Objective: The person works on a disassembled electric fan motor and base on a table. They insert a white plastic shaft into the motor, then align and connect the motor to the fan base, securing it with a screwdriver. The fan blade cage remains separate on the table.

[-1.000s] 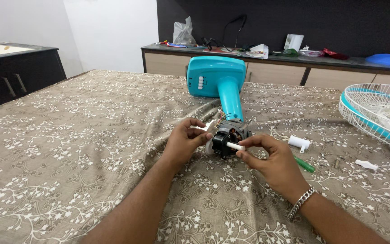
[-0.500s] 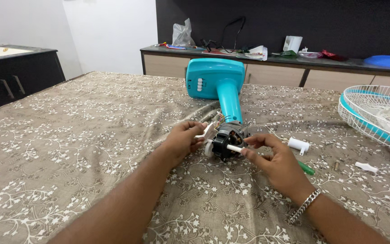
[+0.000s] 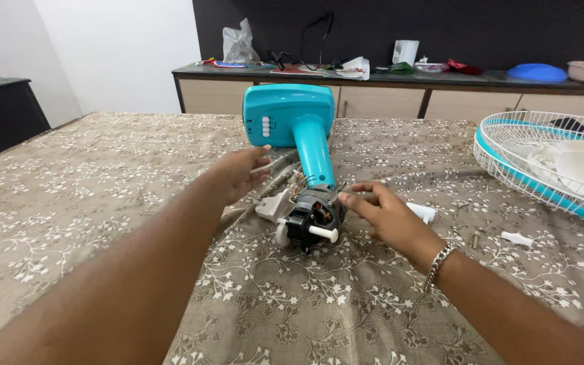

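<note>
My right hand [image 3: 390,220] rests against the right side of the bare fan motor [image 3: 312,217], fingers stretched out flat and loosely together, touching the housing rather than closed around it. My left hand [image 3: 238,172] hovers above and to the left of the motor, open and slightly cupped, holding nothing; its fingertips lie near the loose wires [image 3: 280,162] that trail beside the stand.

I judge that I am in the middle of stripping down the fan: the motor is exposed, the white wire guard [image 3: 549,165] sits apart at the right edge of the table [image 3: 89,203], and small white parts [image 3: 516,238] lie scattered on the patterned cloth. The next move, I think, calls for a steady grip on the motor with one hand while the other works at it; right now neither hand is truly gripping.

The motor sits around the middle of the table, still joined to the teal stand [image 3: 297,128]. The long axis of the whole piece runs from the base near the far edge toward me, lying flat. The white shaft [image 3: 322,233] sticks out of the motor toward the near right, pointing at my right wrist.
</note>
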